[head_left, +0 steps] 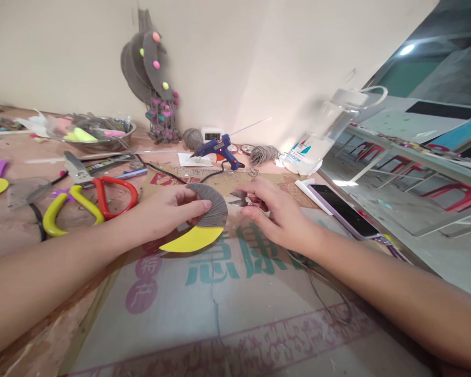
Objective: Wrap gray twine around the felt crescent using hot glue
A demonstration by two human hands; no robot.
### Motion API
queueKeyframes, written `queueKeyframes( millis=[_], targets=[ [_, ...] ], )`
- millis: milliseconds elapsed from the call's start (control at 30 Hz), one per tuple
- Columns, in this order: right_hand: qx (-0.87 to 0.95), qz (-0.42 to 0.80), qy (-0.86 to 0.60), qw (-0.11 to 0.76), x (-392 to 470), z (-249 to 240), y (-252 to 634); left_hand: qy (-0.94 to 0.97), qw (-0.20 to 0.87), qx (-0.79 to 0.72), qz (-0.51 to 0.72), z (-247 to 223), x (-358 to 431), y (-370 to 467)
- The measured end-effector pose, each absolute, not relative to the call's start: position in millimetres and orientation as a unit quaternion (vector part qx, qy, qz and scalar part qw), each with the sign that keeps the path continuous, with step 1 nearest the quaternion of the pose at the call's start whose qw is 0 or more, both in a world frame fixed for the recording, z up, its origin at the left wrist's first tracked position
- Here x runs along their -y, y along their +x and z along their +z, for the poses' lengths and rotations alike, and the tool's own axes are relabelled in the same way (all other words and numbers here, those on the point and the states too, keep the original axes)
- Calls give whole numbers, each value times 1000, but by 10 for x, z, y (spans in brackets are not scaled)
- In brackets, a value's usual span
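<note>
My left hand [176, 209] is closed on the edge of a crescent [210, 201], thumb on its front. Grey yarn is wound tightly round the upper part of this crescent; its lower part [194, 241] is bare yellow and comes to a point. Just to the right, my right hand [272, 209] is closed round small thread snips [240, 198], their metal blades pointing left toward the crescent without touching it. Most of the snips' reddish handle is hidden by my fingers. A loose strand of grey yarn [317, 288] loops over the cardboard below my right forearm.
Printed cardboard [172, 324] covers the table. Scissors [115, 198] with red and yellow handles lie left. Behind are a blue glue gun [222, 148], yarn bundle [264, 155], metal bowl [130, 131] and clear bottle [317, 133]. A phone [343, 209] lies right; a decorated grey crescent [151, 63] hangs behind.
</note>
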State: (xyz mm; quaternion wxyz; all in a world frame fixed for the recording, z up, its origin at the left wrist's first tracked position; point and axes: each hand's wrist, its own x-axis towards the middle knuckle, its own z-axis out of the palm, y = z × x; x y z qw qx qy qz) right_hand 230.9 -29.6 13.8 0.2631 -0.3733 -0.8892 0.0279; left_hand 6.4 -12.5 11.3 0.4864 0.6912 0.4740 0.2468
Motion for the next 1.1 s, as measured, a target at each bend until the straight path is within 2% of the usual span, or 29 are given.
queueKeyframes(
  millis=[200,467,800,1100],
  targets=[
    [912,-46,-353,204,282,109,2328,686,501,-466,248,119,122,75],
    [912,-105,-350,189,302,116,2315,682,507,-464,249,120,127,79],
    [907,-60,-367,197,303,105,2308,698,493,-462,238,111,112,64],
    [910,-98,-357,187,320,117,2295,704,485,-463,237,109,120,55]
  ],
)
